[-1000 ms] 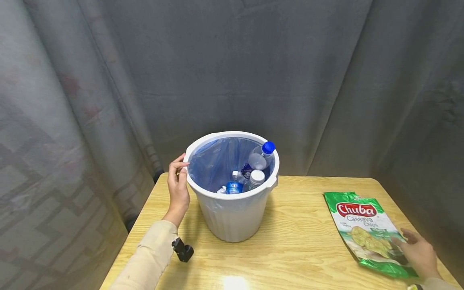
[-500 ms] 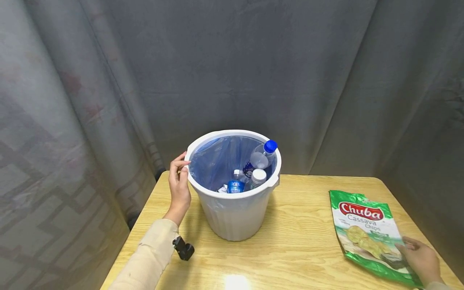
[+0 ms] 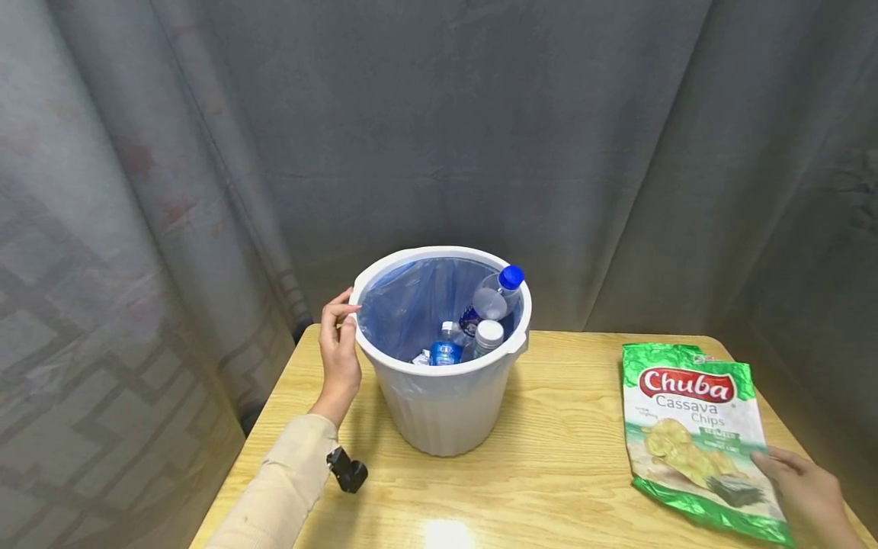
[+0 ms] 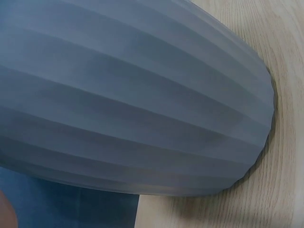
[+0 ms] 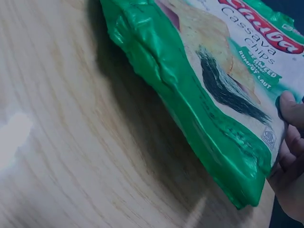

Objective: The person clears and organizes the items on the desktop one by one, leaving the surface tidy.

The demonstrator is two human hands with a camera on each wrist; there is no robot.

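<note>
A: Where is the green and white foil bag of cassava chips [image 3: 693,431]?

B: At the right side of the light wooden table [image 3: 562,473], its top edge raised off the wood. The right hand [image 3: 809,499] grips its lower right corner, thumb on the printed face and fingers curled under.

A: And the left hand [image 3: 338,358]?

B: It holds the rim of the white ribbed plastic bin [image 3: 442,412], fingers hooked over the edge. The bin stands at the table's middle, well apart from the bag.

A: What is inside?

B: A blue plastic liner [image 3: 411,301] and several clear plastic bottles [image 3: 490,301], one with a blue cap. Grey curtains [image 3: 480,122] hang behind.
</note>
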